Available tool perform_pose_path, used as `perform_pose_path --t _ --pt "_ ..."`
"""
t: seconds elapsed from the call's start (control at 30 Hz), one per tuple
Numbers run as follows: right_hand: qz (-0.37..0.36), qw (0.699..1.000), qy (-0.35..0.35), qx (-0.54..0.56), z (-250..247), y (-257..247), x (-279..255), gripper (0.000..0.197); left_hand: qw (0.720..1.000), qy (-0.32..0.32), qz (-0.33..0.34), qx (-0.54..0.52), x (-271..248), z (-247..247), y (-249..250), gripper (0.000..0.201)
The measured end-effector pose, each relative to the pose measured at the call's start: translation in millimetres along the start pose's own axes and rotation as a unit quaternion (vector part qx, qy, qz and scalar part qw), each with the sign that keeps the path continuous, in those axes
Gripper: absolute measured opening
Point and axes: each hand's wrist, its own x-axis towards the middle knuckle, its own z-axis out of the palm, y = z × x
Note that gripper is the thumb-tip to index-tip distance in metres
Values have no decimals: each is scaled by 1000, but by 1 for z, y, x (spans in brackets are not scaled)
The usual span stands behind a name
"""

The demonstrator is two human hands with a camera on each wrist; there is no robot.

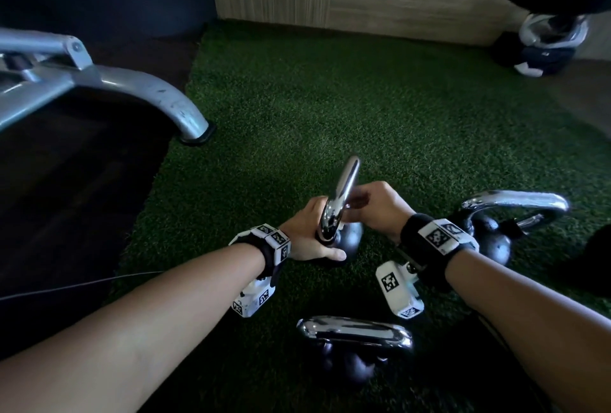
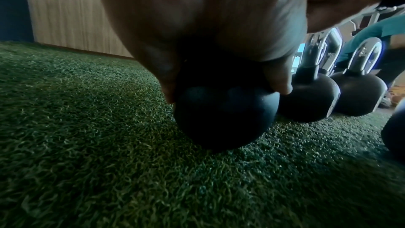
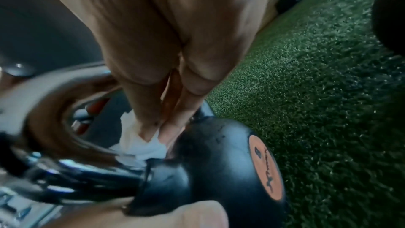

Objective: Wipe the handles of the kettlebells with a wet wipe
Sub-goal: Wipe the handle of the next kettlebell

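A kettlebell is set on the turf between the left hand and the right hand. A second kettlebell is placed just right of the right hand, and a third lies nearer the person, below both wrists. A metal frame is found far left of the left hand.

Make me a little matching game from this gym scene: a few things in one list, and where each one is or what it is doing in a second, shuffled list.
Things
1. left hand
2. wet wipe
3. nearest kettlebell
4. grey metal frame

States
a. stands untouched on the turf, close to the camera
b. pinched by the right hand against the chrome handle
c. steadies the middle kettlebell's black ball
d. rests on the dark floor, left of the turf

Pairs: 1-c, 2-b, 3-a, 4-d
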Motion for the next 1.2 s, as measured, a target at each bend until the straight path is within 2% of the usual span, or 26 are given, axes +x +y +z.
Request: perform_pose_path --t 0.07,0.13,0.23,0.33,0.43,0.5,0.63,0.67,0.73,0.83,0.97,1.03,1.1,1.2 --pt "11 998 -50 -44 6 -3 2 21 1000 -4 9 4 -1 3 1 113" --pt "23 996 -67 -54 9 -5 3 26 1000 -18 8 3 -4 1 3 105" --pt "9 996 -91 1 9 -1 -1 28 1000 -15 6 20 -8 -4 6 107" --pt "-18 988 -118 101 8 1 -6 23 1000 -15 1 22 -13 -7 9 85" --pt "-24 989 -133 67 10 4 -2 29 999 -14 -5 35 -15 -9 15 71" --pt "-18 986 -149 73 8 4 -1 31 999 -17 4 30 -16 -9 16 70" --pt "14 957 -210 199 0 5 -6 22 999 -17 36 2 -19 -8 13 43" --pt "24 948 -223 228 -2 6 -6 23 999 -14 43 2 -19 -7 13 48" --pt "47 926 -243 284 -5 8 -3 26 999 -2 43 3 -20 -7 16 74" --pt "79 887 -251 378 -4 13 -1 26 999 17 18 -26 -20 -7 17 100" --pt "81 859 -186 470 -2 21 7 66 998 18 52 -35 -22 -8 19 99" --pt "81 849 -170 493 -2 22 9 74 997 22 63 -32 -22 -8 21 103" --pt "92 843 -175 501 0 24 7 68 998 24 59 -29 -22 -7 20 104" --pt "91 849 -157 496 3 25 4 45 998 24 43 -25 -21 -6 18 112"
